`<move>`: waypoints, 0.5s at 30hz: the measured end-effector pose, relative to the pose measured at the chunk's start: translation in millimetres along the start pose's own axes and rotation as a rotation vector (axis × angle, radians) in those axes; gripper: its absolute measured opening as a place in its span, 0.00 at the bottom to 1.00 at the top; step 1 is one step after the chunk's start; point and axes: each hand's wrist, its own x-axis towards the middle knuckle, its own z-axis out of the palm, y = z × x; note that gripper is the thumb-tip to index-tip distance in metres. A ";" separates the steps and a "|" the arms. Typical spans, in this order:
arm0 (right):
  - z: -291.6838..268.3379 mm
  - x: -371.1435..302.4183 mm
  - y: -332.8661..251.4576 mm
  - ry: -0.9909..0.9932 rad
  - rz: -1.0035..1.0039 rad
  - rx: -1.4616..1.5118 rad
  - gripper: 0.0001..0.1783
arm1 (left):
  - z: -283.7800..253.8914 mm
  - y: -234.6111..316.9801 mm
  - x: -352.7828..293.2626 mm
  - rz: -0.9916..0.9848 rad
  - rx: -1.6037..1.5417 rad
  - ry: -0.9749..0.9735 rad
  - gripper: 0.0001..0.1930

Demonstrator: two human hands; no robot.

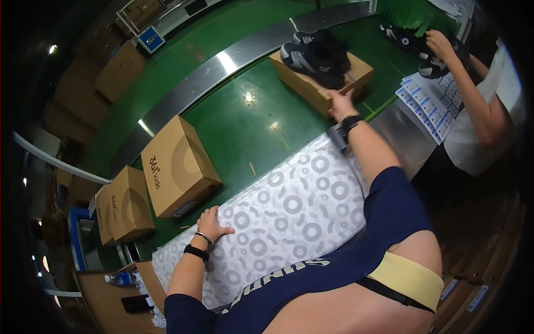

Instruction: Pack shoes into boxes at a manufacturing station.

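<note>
My right hand (341, 106) reaches to the far side and grips the near end of a brown cardboard shoebox (303, 83). A pair of black and grey sneakers (318, 55) sits on top of that box. On the near side lies a long stack of white wrapping paper (289, 206) printed with grey rings and arcs. My left hand (213, 224) rests at the stack's far edge, thumb stretched apart from the fingers, with nothing visible in it.
Several closed brown shoeboxes (178, 167) stand on the green conveyor belt (239, 122) at left. A co-worker's hand (439, 45) handles dark shoes at far right, beside sticker sheets (425, 106). A carton (100, 303) with a water bottle (119, 279) and phone (136, 304) sits lower left.
</note>
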 end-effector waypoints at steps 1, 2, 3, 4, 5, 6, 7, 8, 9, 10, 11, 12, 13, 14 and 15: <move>25.8 -23.5 10.2 0.014 -0.008 0.033 0.58 | 1.1 -3.6 -1.9 -0.001 -0.007 -0.003 0.51; 47.4 -47.2 20.5 0.031 -0.016 0.066 0.58 | 2.0 -6.3 -2.9 0.001 -0.013 -0.006 0.51; 58.9 -52.7 46.0 0.063 -0.037 0.000 0.57 | 1.5 -4.3 -0.5 0.008 -0.021 -0.005 0.51; 67.0 -55.9 71.9 0.096 -0.055 -0.068 0.56 | 0.8 -2.5 0.9 0.030 -0.024 -0.003 0.51; 78.7 -74.4 85.4 0.144 -0.288 -0.237 0.53 | 1.9 -5.0 -2.0 0.034 -0.030 -0.001 0.51; 89.4 -94.7 84.2 0.182 -0.525 -0.402 0.50 | 3.3 -7.7 -4.3 0.018 -0.040 0.002 0.51; 92.9 -103.6 72.6 0.162 -0.526 -0.409 0.50 | 4.2 -9.7 -5.6 0.026 -0.045 0.002 0.50; 98.0 -129.9 32.2 0.003 -0.747 -0.341 0.46 | 4.9 -12.2 -7.6 0.029 -0.053 0.005 0.50; 99.8 -145.9 0.4 -0.147 -0.963 -0.261 0.43 | 3.6 -11.2 -6.3 0.035 -0.049 -0.018 0.50; 103.7 -141.5 -18.5 -0.131 -1.098 -0.448 0.39 | 3.2 -9.8 -4.1 0.032 -0.053 -0.016 0.50; 108.8 -133.4 -28.9 -0.230 -1.083 -0.550 0.34 | 4.4 -9.4 -2.0 0.046 -0.057 -0.014 0.50; 114.7 -125.8 -37.9 -0.329 -1.064 -0.651 0.31 | 3.5 -8.4 -0.6 0.060 -0.060 -0.010 0.50; 120.8 -112.6 -38.2 -0.399 -1.012 -0.738 0.28 | 1.7 -6.8 -0.3 0.039 -0.092 -0.055 0.50; 125.8 -100.7 -33.5 -0.471 -0.957 -0.824 0.25 | -1.7 -2.2 -1.9 0.036 -0.098 -0.051 0.50; 129.2 -102.7 -33.9 -0.466 -0.986 -0.798 0.23 | -6.3 5.0 -6.5 0.022 -0.011 -0.019 0.49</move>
